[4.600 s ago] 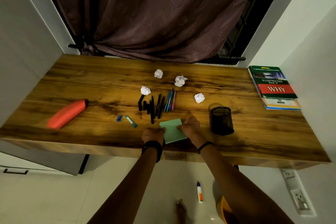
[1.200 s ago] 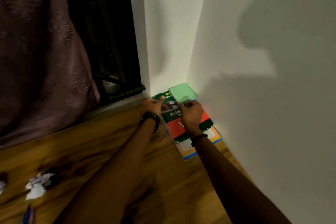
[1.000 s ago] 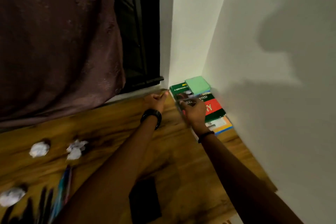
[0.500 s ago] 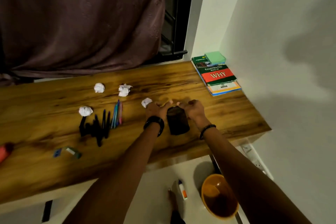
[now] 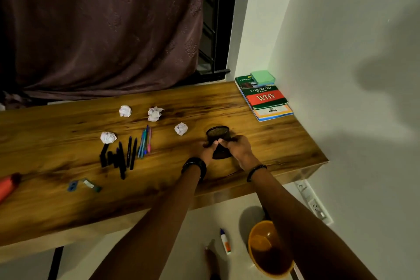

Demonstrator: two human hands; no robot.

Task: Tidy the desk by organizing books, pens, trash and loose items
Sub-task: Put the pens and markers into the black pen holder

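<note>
A black mesh pen holder (image 5: 218,133) stands on the wooden desk (image 5: 272,143), tilted toward me. My left hand (image 5: 208,150) and my right hand (image 5: 238,149) both grip its near side, thumbs meeting in front. Left of it lie black pens (image 5: 123,154), coloured pens (image 5: 145,142) and several crumpled paper balls (image 5: 181,128). At the desk's far right corner a stack of books (image 5: 266,98) carries a green sticky-note pad (image 5: 263,76).
A red case (image 5: 8,186), a blue sharpener (image 5: 72,186) and a small green item (image 5: 91,185) lie at the left. An orange bin (image 5: 268,250) and a glue bottle (image 5: 225,241) are on the floor under the desk. A wall bounds the right; a curtain hangs behind.
The green pad went from the desk's front onto the book stack. Both hands then came back to the pen holder and now grip it, tilting it toward me.
</note>
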